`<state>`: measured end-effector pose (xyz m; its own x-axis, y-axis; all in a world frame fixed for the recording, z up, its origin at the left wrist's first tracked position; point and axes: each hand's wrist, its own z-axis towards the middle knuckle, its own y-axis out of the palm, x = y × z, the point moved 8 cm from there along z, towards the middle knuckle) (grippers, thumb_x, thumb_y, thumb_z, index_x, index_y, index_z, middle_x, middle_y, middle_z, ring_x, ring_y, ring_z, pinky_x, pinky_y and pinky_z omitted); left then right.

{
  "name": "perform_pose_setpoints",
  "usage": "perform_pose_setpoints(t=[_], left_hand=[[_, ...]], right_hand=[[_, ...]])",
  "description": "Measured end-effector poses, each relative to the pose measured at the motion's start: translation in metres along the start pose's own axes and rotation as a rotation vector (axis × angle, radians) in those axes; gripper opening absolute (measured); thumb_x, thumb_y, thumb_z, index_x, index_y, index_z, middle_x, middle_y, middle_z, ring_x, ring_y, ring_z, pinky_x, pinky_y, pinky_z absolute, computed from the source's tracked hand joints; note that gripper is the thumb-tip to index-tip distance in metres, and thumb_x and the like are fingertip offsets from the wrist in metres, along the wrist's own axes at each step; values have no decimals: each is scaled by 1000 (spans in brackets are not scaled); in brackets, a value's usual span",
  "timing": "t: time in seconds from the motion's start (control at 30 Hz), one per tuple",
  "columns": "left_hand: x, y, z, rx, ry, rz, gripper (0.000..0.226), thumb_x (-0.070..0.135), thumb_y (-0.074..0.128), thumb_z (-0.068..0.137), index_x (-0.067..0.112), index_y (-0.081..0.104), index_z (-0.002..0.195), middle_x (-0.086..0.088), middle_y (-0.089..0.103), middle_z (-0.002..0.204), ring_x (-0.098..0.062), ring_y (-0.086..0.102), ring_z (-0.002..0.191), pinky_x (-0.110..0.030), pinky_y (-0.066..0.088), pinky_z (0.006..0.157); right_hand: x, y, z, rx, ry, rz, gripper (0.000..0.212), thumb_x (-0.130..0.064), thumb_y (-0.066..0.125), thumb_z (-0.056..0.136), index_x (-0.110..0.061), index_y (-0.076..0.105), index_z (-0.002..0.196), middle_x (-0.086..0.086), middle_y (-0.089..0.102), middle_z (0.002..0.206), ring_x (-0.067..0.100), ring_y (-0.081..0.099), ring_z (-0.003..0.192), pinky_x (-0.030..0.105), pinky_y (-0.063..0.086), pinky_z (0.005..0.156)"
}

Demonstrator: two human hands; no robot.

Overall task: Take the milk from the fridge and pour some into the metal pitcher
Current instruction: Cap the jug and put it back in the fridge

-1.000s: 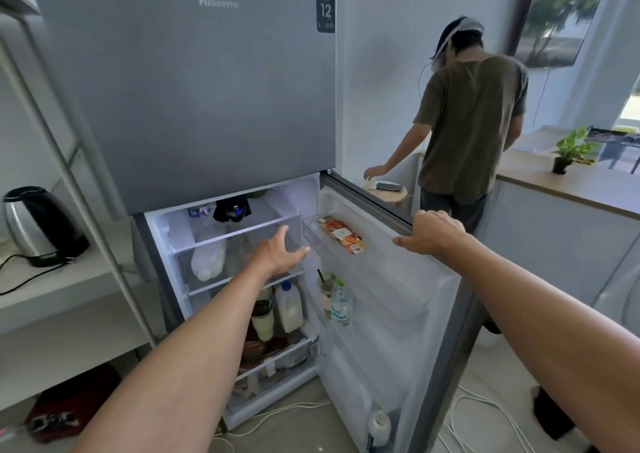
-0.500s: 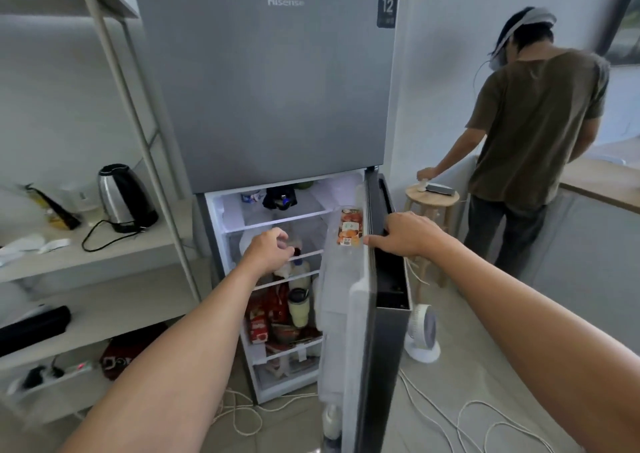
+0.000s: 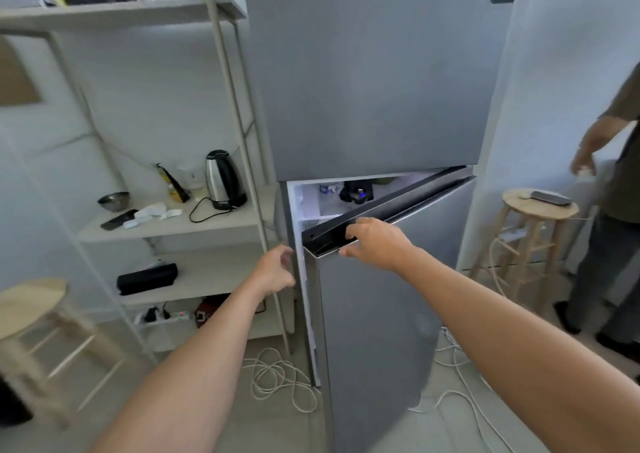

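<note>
The grey fridge (image 3: 363, 89) stands straight ahead. Its lower door (image 3: 398, 296) is swung almost shut, leaving a narrow gap at the left and top. My right hand (image 3: 377, 244) grips the dark top edge of that door near its free corner. My left hand (image 3: 275, 270) hovers just left of the gap beside the fridge frame, with its fingers loosely curled and nothing in them. Through the gap only the top shelf with a dark object (image 3: 356, 193) shows. Neither the milk nor a metal pitcher is in view.
A white shelf rack (image 3: 173, 225) to the left carries a kettle (image 3: 223, 180), a metal bowl (image 3: 113, 200) and small items. Wooden stools stand at far left (image 3: 31, 300) and right (image 3: 540, 206). Another person (image 3: 620, 175) stands at the right edge. Cables (image 3: 277, 376) lie on the floor.
The lower door has swung from wide open to nearly shut, with my right hand on its top edge. My left hand has come out of the fridge holding nothing. The view turned left.
</note>
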<state>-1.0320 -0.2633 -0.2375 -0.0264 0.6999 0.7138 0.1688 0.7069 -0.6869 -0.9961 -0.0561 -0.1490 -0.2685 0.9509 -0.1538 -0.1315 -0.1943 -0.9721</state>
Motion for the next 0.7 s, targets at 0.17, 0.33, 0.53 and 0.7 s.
perform_pose_setpoints(t=[0.17, 0.33, 0.53, 0.7], left_hand=[[-15, -21, 13, 60, -11, -19, 85, 29, 89, 75, 10, 48, 147, -11, 57, 140, -27, 60, 125, -39, 49, 105], [-10, -38, 52, 137, 69, -65, 76, 30, 88, 75, 12, 55, 141, -7, 61, 139, -25, 62, 122, -35, 48, 103], [-17, -46, 92, 145, 57, -76, 70, 31, 87, 77, 16, 58, 139, -4, 63, 136, -19, 60, 125, -29, 45, 100], [-24, -45, 113, 132, 61, -79, 69, 30, 83, 81, 13, 55, 142, -6, 61, 140, -20, 58, 130, -27, 42, 101]], right_hand=[[-11, 15, 51, 112, 39, -35, 37, -47, 56, 94, -16, 64, 113, 4, 60, 108, 25, 57, 105, 35, 46, 79], [-14, 27, 91, 169, 51, -76, 39, -48, 56, 94, -16, 65, 113, 4, 63, 108, 25, 56, 108, 35, 42, 83], [-16, 37, 126, 208, 72, -122, 38, -48, 55, 94, -14, 65, 110, 5, 63, 105, 26, 56, 105, 36, 44, 82], [-16, 38, 146, 212, 71, -97, 36, -46, 58, 93, -14, 67, 107, 4, 62, 104, 26, 57, 102, 34, 42, 76]])
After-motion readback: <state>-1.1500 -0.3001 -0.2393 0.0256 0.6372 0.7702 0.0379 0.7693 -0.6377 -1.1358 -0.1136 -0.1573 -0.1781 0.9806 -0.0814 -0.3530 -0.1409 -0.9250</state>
